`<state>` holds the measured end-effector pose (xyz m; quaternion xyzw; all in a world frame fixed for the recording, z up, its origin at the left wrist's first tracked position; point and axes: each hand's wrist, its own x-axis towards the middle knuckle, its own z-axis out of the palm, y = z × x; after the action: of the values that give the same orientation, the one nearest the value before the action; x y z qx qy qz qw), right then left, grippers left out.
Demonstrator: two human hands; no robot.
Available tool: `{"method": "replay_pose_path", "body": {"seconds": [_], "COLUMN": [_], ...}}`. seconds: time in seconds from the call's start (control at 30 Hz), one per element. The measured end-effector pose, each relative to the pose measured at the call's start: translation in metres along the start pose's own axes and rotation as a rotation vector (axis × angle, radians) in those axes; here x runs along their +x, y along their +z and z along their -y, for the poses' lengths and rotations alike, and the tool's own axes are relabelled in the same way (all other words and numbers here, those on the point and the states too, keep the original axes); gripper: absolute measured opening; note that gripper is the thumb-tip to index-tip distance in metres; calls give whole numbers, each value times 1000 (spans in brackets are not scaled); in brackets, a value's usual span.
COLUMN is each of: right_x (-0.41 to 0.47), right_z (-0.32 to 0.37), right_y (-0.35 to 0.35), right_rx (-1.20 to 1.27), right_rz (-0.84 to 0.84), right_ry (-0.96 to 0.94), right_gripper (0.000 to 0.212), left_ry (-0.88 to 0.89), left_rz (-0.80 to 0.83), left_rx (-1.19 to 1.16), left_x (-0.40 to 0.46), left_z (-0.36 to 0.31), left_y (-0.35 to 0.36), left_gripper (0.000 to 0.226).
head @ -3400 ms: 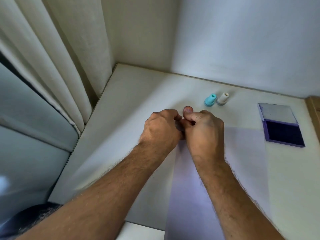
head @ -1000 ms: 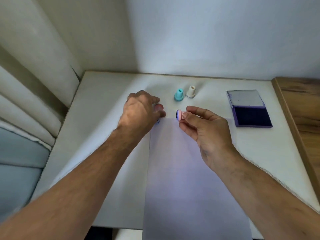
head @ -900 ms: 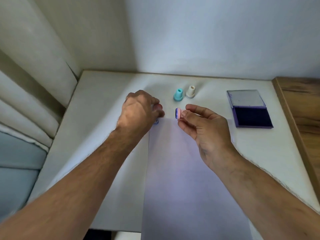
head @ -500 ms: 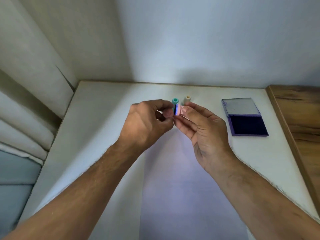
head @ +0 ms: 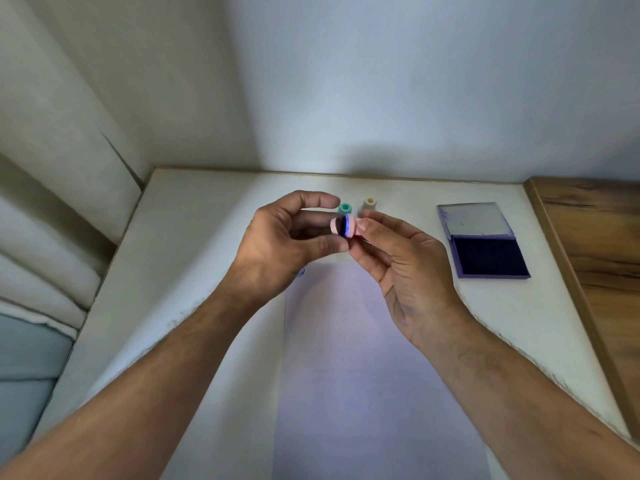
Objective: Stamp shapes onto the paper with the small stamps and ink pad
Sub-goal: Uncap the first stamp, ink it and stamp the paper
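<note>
My right hand (head: pixel 405 268) pinches a small pink stamp (head: pixel 350 226) sideways above the table, its blue inked face turned left. My left hand (head: pixel 277 247) meets it from the left, fingertips closed on a pink cap (head: pixel 334 225) held against that face. Below lies the white paper (head: pixel 363 375), with one blue print (head: pixel 300 272) at its top left corner, partly hidden by my left wrist. A teal stamp (head: pixel 345 207) and a cream stamp (head: pixel 370 203) stand upright behind my fingers. The ink pad (head: pixel 490 256) lies open at the right.
The white table (head: pixel 194 271) sits in a wall corner. A curtain (head: pixel 52 168) hangs along its left side. A wooden surface (head: pixel 595 244) borders the table on the right, just past the ink pad.
My left hand rose from the paper's top left corner, where a blue print remains, and came to the pink stamp. My right hand lifted the stamp a little. The view tilted upward.
</note>
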<state>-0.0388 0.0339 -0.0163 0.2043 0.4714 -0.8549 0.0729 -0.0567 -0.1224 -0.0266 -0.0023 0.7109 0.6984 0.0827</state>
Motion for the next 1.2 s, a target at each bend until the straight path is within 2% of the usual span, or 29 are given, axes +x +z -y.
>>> {"method": "replay_pose_path", "body": {"seconds": [0.23,0.43,0.53,0.73,0.97,1.2], "right_x": [2,4,4,1,1,4], "right_z": [-3,-3,-3,-1,2,1], "right_y": [-2,-8,-8,-7,-3,-3], "right_rx": [-84,-600,-733,-583,-277,-186], "right_rz": [57,40,-4,0,39,21], "right_ry": [-62,-374,-473,-416,-151,-28], "right_gripper": [12,20,23,19,15,13], "left_ry": [19,-15,-19,-6,35,83], "left_rz": [-27,-8,-1,4,16,-50], "left_rx": [-69,-99,-116,-115,-79,26], "left_x": [1,2,2,2,2,0], "left_z": [0,3,3,5,9,11], "left_y": [-1,-3,-4,-5,-7,-1], "left_gripper": [29,27,25,27,28,29]}}
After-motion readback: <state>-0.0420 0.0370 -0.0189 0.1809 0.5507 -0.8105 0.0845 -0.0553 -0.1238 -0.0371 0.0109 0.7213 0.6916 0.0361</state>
